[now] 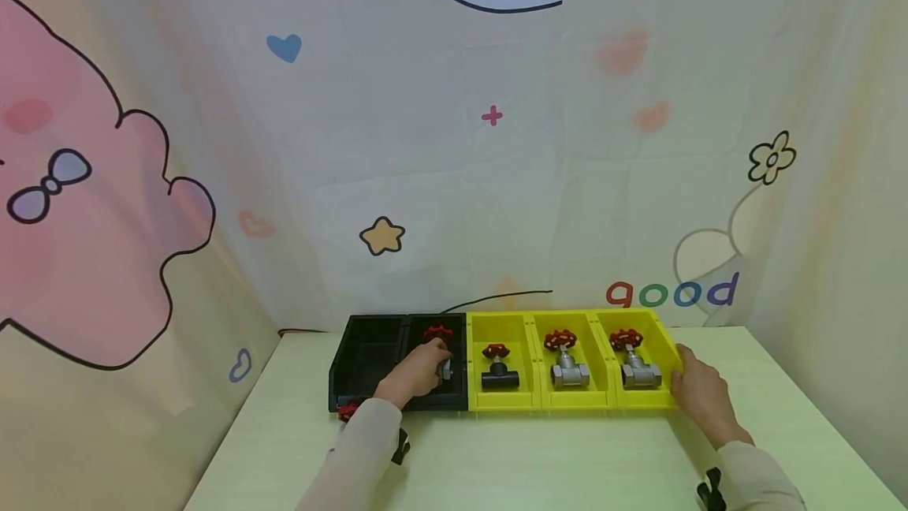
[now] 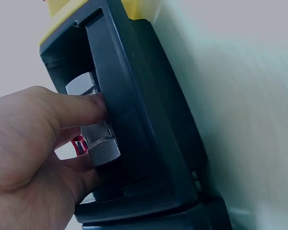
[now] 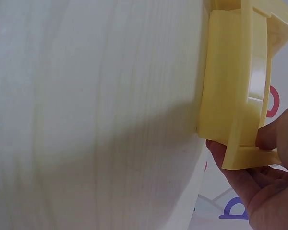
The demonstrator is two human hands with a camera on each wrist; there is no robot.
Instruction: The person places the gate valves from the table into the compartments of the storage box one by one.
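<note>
My left hand [image 1: 417,371] reaches into the second black bin [image 2: 139,124] from the left. Its thumb and fingers grip a silver metal valve [image 2: 104,150], partly hidden by the hand. The valve's red handwheel [image 1: 438,333] shows beyond the knuckles in the head view. At the other end of the row, my right hand [image 1: 705,399] holds the right wall of the last yellow bin [image 3: 221,76]. In the right wrist view its thumb lies over the rim and its fingers are outside. A silver valve with a red handwheel [image 1: 641,374] lies in that bin.
The leftmost black bin [image 1: 340,361] joins the row; a red handwheel [image 1: 347,412] shows before it, partly behind my left sleeve. Other yellow bins hold a dark valve [image 1: 500,377] and a silver valve [image 1: 570,374]. A patterned curtain [image 1: 440,140] hangs behind the table [image 1: 553,464].
</note>
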